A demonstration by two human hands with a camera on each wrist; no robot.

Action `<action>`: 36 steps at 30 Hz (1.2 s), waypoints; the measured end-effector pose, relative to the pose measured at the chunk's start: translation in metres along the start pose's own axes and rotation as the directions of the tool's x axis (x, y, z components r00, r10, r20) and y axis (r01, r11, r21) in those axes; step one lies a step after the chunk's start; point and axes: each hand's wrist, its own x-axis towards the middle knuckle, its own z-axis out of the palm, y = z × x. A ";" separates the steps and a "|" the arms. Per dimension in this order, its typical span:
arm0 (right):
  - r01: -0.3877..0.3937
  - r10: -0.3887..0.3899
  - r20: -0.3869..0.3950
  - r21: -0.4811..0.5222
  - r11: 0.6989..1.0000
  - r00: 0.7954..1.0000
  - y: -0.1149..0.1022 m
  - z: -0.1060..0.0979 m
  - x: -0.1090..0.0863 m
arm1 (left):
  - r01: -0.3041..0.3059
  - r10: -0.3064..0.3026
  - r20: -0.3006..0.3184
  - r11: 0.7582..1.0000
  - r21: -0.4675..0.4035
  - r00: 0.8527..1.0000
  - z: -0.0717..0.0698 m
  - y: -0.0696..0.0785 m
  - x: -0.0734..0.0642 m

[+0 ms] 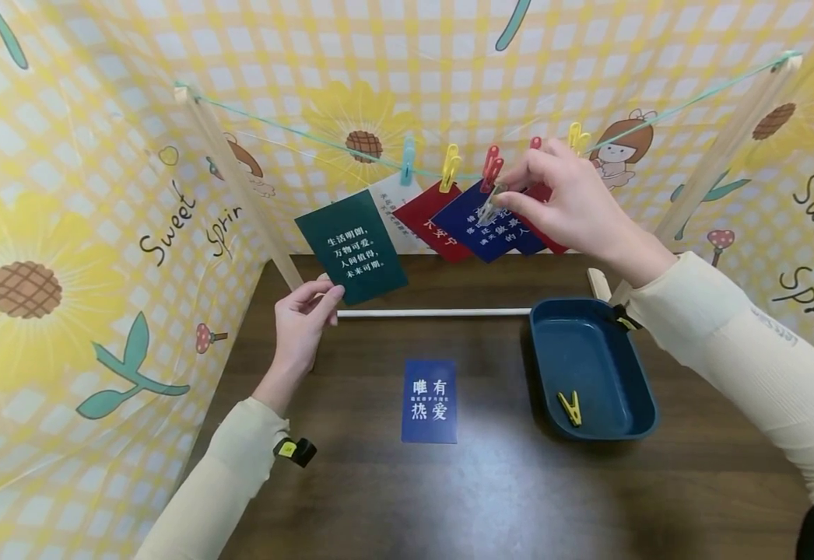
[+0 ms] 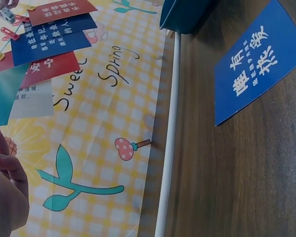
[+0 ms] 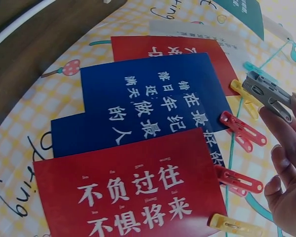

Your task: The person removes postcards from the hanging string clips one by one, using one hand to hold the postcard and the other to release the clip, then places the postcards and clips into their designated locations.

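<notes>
My left hand (image 1: 302, 317) pinches a dark green card (image 1: 351, 245) with white writing by its lower left corner, in front of the left part of a thin green string (image 1: 274, 124). My right hand (image 1: 575, 198) pinches a grey clothespin (image 3: 267, 94) between thumb and fingers, close to the hanging cards. From the string hang a white card (image 3: 187, 42) under a light blue clothespin (image 1: 407, 161), a red card (image 1: 435, 222) under a yellow clothespin (image 1: 450, 167), two blue cards under red clothespins (image 3: 242, 129), and another red card (image 3: 128, 187) under a yellow clothespin (image 3: 237, 225).
Wooden posts (image 1: 239, 183) hold the string at both ends, and a white rod (image 1: 435, 313) runs low between them. A blue card (image 1: 429, 400) lies on the dark table. At right stands a blue tray (image 1: 589, 311) with a yellow clothespin (image 1: 570, 408) inside.
</notes>
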 end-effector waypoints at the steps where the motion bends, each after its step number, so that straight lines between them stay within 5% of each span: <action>1: -0.003 0.003 0.002 -0.002 1.000 1.000 0.001 0.000 -0.001 | 0.003 -0.003 0.003 1.000 0.004 1.000 0.000 0.000 0.000; 11: 0.007 -0.007 0.020 -0.020 1.000 1.000 0.007 0.005 -0.020 | 0.059 -0.060 0.022 0.998 0.037 0.998 0.003 0.005 -0.008; 23: 0.040 -0.039 0.028 -0.065 0.997 0.999 0.006 0.005 -0.034 | 0.055 -0.057 0.056 0.998 0.030 0.997 0.010 0.004 -0.015; 36: -0.007 0.010 0.052 -0.063 0.998 0.999 0.015 0.005 -0.043 | 0.079 -0.080 0.087 0.997 0.014 0.993 0.019 -0.002 -0.024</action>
